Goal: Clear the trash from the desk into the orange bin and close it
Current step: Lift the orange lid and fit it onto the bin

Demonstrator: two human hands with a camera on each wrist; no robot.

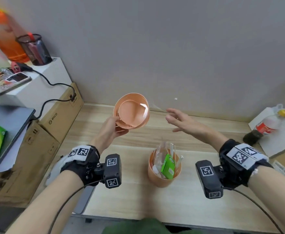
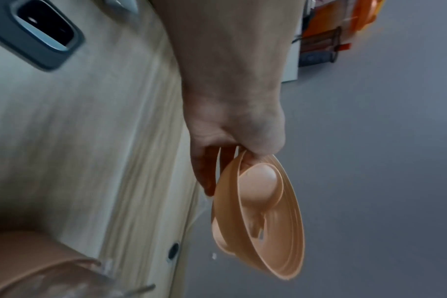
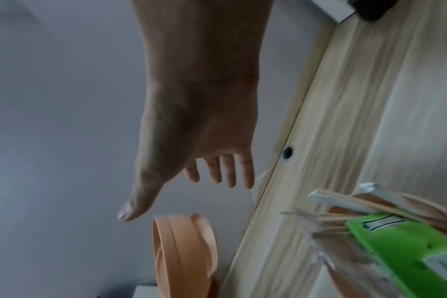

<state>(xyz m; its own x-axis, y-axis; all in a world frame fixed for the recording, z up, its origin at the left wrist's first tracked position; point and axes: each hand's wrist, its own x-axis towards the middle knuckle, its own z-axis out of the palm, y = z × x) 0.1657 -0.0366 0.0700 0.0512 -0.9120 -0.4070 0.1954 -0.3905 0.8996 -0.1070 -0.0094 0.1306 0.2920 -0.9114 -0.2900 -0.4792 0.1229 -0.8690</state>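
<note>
The orange bin (image 1: 163, 174) stands on the wooden desk (image 1: 130, 191) between my forearms, stuffed with a green carton (image 1: 168, 166), clear plastic and wooden sticks (image 3: 345, 203) that poke above its rim. My left hand (image 1: 112, 128) holds the bin's round orange lid (image 1: 131, 113) by its near edge, raised above the desk at the back with its underside facing me. In the left wrist view the lid (image 2: 263, 217) hangs tilted from my fingers (image 2: 204, 171). My right hand (image 1: 177, 119) hovers open to the right of the lid (image 3: 184, 252), fingers spread, holding nothing.
Cardboard boxes (image 1: 60, 119) and a white box with a mesh pen holder (image 1: 35, 49) and a black cable line the left side. A cola bottle (image 1: 263, 127) lies on a white box at the right. A phone (image 2: 38, 34) lies at the desk's near left edge.
</note>
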